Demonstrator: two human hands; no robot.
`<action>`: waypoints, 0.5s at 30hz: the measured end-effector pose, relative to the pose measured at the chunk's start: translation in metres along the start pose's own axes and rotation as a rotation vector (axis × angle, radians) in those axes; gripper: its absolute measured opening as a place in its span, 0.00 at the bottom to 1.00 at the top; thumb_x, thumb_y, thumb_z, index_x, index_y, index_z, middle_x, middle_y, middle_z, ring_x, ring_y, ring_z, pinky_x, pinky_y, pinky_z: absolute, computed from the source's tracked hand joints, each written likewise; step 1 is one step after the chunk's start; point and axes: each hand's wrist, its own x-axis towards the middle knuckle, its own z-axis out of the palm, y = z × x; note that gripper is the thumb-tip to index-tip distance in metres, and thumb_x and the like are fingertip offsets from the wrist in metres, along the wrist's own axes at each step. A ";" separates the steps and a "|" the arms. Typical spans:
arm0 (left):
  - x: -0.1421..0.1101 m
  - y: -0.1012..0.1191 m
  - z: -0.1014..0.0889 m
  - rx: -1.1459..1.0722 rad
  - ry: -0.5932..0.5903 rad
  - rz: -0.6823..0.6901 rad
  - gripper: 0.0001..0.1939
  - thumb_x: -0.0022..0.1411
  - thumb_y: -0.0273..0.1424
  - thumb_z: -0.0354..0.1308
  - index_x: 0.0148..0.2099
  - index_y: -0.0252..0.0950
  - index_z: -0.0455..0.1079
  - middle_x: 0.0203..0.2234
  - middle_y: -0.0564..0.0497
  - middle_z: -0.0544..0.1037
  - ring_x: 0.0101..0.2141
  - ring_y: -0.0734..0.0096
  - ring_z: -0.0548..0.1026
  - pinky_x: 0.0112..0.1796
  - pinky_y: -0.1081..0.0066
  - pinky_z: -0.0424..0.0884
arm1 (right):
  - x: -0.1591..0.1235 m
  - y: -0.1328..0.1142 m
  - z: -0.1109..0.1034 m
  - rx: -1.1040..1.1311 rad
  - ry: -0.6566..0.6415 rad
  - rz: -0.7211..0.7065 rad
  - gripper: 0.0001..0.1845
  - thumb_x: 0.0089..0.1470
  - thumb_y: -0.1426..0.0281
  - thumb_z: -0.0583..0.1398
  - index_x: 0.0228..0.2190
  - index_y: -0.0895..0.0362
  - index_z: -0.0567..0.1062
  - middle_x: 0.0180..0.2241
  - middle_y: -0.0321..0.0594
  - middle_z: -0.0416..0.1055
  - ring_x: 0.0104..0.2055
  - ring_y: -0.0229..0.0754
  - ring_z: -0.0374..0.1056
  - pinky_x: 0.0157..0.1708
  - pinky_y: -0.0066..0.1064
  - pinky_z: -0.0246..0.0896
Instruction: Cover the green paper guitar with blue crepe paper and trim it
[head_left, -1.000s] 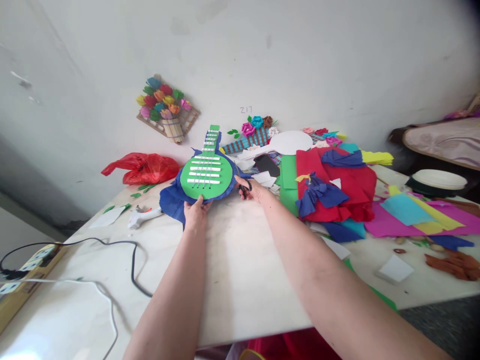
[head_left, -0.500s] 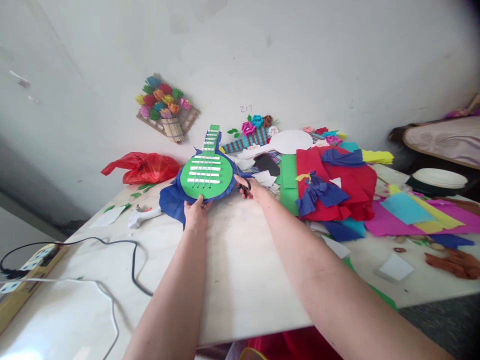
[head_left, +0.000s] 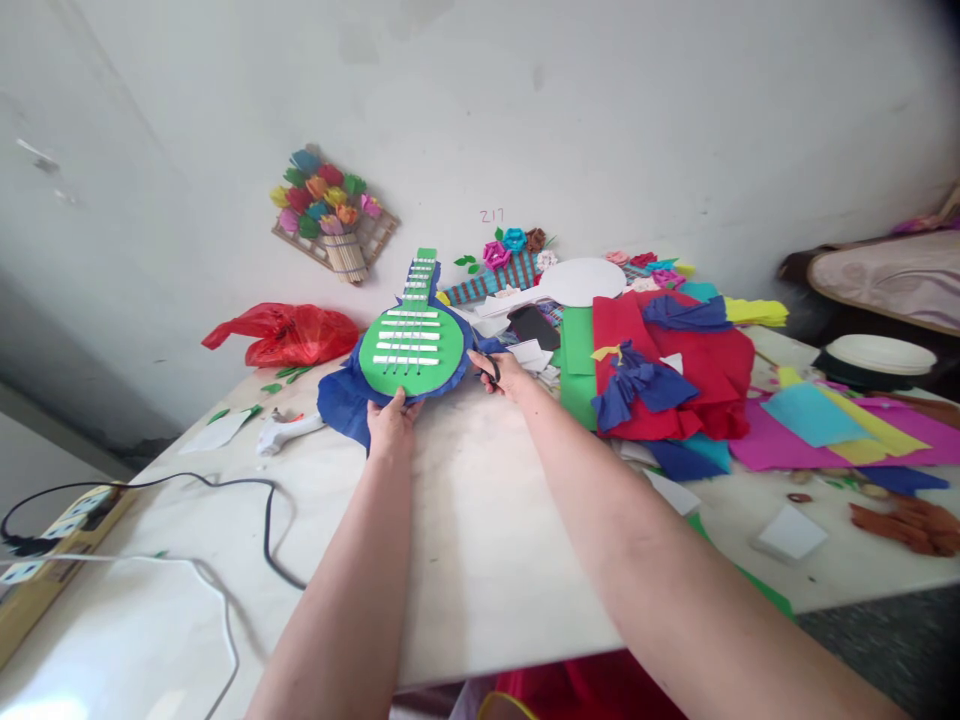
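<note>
Head cam: left hand (head_left: 391, 425) has its grip on lower rim of green lute-shaped cutout (head_left: 411, 348), blue paper (head_left: 343, 402) behind, over desk (head_left: 465, 540). Right hand (head_left: 508, 374) holds scissors (head_left: 495, 371) just beside.

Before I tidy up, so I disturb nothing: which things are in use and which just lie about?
In use:
- green lute-shaped piece
- blue sheet behind it
- scissors

Apparently just lying about:
- red bag
- dark phone
- crumpled brown paper
</note>
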 end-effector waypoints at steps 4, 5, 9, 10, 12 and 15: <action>0.002 0.002 -0.002 0.019 0.008 -0.011 0.17 0.49 0.15 0.58 0.38 0.37 0.60 0.33 0.54 0.75 0.28 0.75 0.75 0.35 0.62 0.76 | 0.000 -0.001 -0.003 -0.022 -0.016 -0.003 0.23 0.49 0.51 0.61 0.26 0.60 0.71 0.11 0.29 0.60 0.10 0.28 0.56 0.06 0.19 0.40; 0.002 0.002 -0.002 0.021 0.012 -0.012 0.17 0.49 0.15 0.58 0.38 0.37 0.60 0.33 0.54 0.75 0.28 0.75 0.75 0.35 0.62 0.76 | -0.001 -0.001 -0.003 -0.025 -0.019 0.000 0.23 0.49 0.51 0.61 0.26 0.60 0.71 0.12 0.29 0.60 0.10 0.28 0.56 0.06 0.19 0.40; 0.003 0.006 -0.004 0.035 0.023 -0.027 0.17 0.48 0.15 0.59 0.37 0.37 0.60 0.31 0.54 0.74 0.27 0.76 0.75 0.34 0.64 0.76 | -0.002 -0.003 -0.008 -0.004 -0.046 0.023 0.25 0.48 0.49 0.61 0.27 0.60 0.70 0.12 0.30 0.61 0.11 0.28 0.56 0.07 0.20 0.40; 0.003 0.007 -0.004 0.039 0.023 -0.035 0.17 0.48 0.15 0.60 0.37 0.37 0.61 0.31 0.54 0.74 0.27 0.76 0.75 0.34 0.65 0.76 | -0.001 -0.003 -0.010 0.009 -0.061 0.031 0.25 0.48 0.48 0.60 0.27 0.60 0.70 0.13 0.30 0.62 0.11 0.28 0.57 0.07 0.20 0.40; 0.003 0.009 -0.004 0.041 0.022 -0.049 0.18 0.47 0.15 0.61 0.37 0.37 0.61 0.30 0.55 0.74 0.27 0.76 0.75 0.34 0.64 0.76 | -0.001 -0.002 -0.013 0.036 -0.102 0.049 0.26 0.48 0.46 0.59 0.28 0.59 0.70 0.14 0.31 0.63 0.12 0.29 0.58 0.07 0.20 0.41; 0.003 0.011 -0.005 0.048 0.013 -0.064 0.18 0.47 0.14 0.61 0.36 0.36 0.61 0.30 0.55 0.74 0.26 0.77 0.74 0.33 0.64 0.76 | 0.000 -0.002 -0.018 0.067 -0.166 0.083 0.27 0.49 0.45 0.58 0.29 0.59 0.70 0.15 0.32 0.65 0.13 0.30 0.60 0.09 0.20 0.45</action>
